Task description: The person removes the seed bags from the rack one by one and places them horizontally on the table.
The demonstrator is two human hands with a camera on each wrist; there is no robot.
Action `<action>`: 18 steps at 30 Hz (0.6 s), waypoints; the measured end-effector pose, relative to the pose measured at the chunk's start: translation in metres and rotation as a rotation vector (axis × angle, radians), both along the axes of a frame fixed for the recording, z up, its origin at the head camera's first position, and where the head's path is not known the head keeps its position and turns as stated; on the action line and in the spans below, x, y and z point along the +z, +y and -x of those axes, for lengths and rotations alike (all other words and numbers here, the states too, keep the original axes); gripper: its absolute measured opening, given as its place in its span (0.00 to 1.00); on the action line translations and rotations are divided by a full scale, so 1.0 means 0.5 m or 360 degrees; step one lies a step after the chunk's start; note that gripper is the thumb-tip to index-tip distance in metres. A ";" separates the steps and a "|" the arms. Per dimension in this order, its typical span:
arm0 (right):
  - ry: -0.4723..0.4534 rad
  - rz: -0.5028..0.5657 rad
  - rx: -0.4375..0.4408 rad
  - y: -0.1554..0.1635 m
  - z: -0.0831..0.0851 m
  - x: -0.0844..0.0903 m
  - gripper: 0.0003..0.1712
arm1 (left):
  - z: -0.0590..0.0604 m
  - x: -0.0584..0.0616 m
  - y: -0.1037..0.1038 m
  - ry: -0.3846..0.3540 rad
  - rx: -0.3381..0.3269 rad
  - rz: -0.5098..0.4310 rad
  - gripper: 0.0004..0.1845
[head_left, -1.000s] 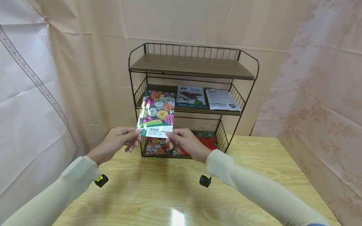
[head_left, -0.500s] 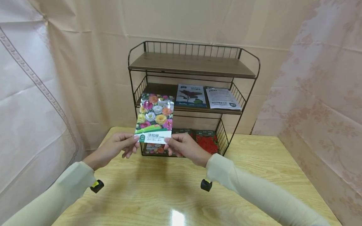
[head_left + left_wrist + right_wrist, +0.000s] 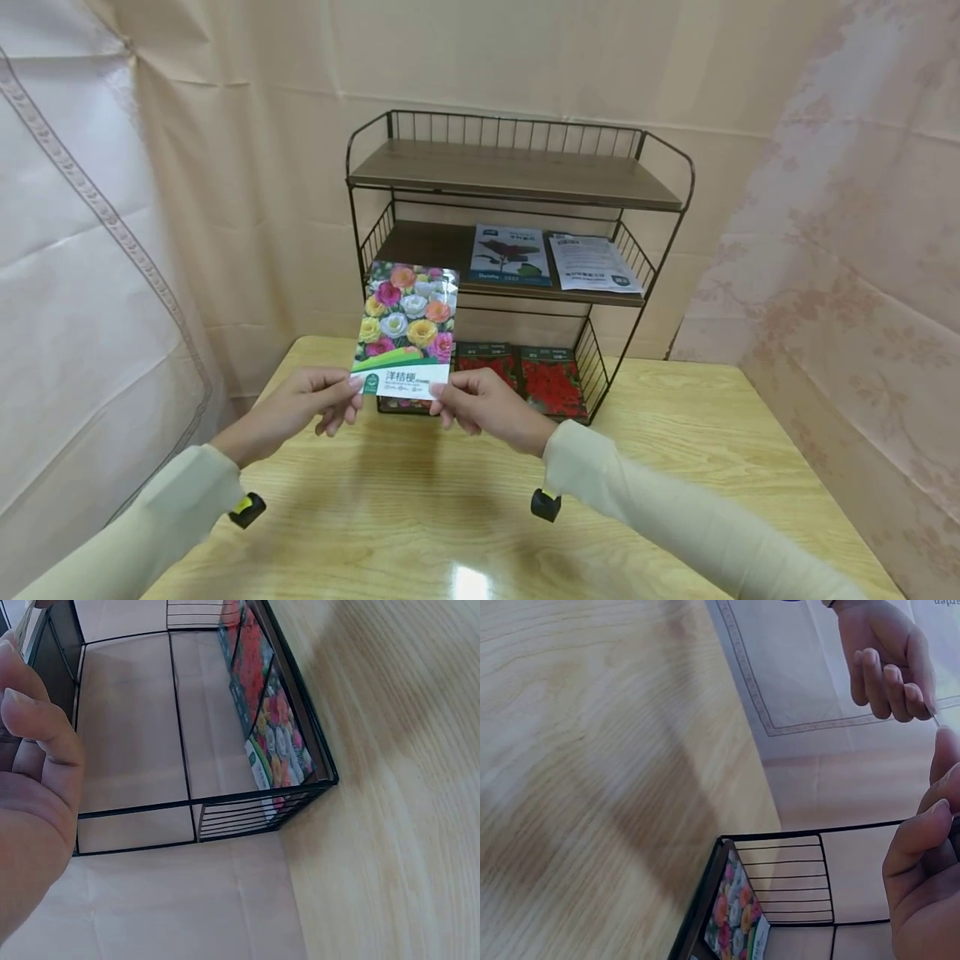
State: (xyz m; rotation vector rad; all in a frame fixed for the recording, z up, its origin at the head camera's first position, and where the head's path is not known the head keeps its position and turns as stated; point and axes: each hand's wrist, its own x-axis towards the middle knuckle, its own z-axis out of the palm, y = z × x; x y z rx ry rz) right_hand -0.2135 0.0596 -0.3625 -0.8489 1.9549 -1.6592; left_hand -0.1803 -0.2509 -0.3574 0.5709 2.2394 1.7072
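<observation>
The flower seed packet (image 3: pixel 406 330) stands upright in the air above the bench (image 3: pixel 675 467), in front of the lower left of the wire rack (image 3: pixel 517 258), pinched at its two bottom corners: the left hand (image 3: pixel 300 408) holds the corner at 7 o'clock between thumb and curled fingers, the right hand (image 3: pixel 480 404) the corner at 5 o'clock the same way. The packet covers the left part of the rack's lowest shelf, where one flower-printed packet (image 3: pixel 281 742) peeks out below it, and two red-flowered packets (image 3: pixel 525 377) lie beside that towards 3 o'clock. On the middle shelf lie two more: a blue packet (image 3: pixel 510 255) and, to its right, a white printed sheet or packet back (image 3: pixel 594 263); its text is too small to read. The top shelf (image 3: pixel 513 171) is a bare wooden board. Cream curtains (image 3: pixel 225 167) hang behind and at both sides. A small black and yellow piece (image 3: pixel 247 509) shows under the left sleeve and a like one (image 3: pixel 545 504) under the right. In the wrist views the held packet is nearly hidden, seen only edge-on.
</observation>
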 end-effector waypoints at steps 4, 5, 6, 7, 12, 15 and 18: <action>0.0030 -0.0021 -0.0002 -0.003 -0.008 -0.007 0.25 | -0.005 -0.011 -0.005 0.0023 -0.0035 0.0007 0.22; 0.0033 -0.0025 -0.0004 -0.004 -0.010 -0.010 0.25 | -0.006 -0.013 -0.006 0.0027 -0.0043 0.0011 0.22; 0.0031 -0.0031 -0.0006 -0.004 -0.012 -0.013 0.24 | -0.008 -0.016 -0.007 0.0030 -0.0049 0.0017 0.22; 0.0034 -0.0036 -0.0008 -0.004 -0.013 -0.016 0.23 | -0.009 -0.018 -0.008 0.0037 -0.0057 0.0025 0.22; 0.0049 -0.0071 -0.0008 -0.005 -0.014 -0.028 0.22 | -0.014 -0.031 -0.013 0.0051 -0.0070 0.0050 0.22; 0.0051 -0.0085 0.0005 -0.005 -0.017 -0.031 0.21 | -0.019 -0.040 -0.016 0.0059 -0.0082 0.0050 0.21; 0.0041 -0.0096 0.0020 -0.005 -0.020 -0.034 0.21 | -0.024 -0.048 -0.018 0.0071 -0.0087 0.0052 0.21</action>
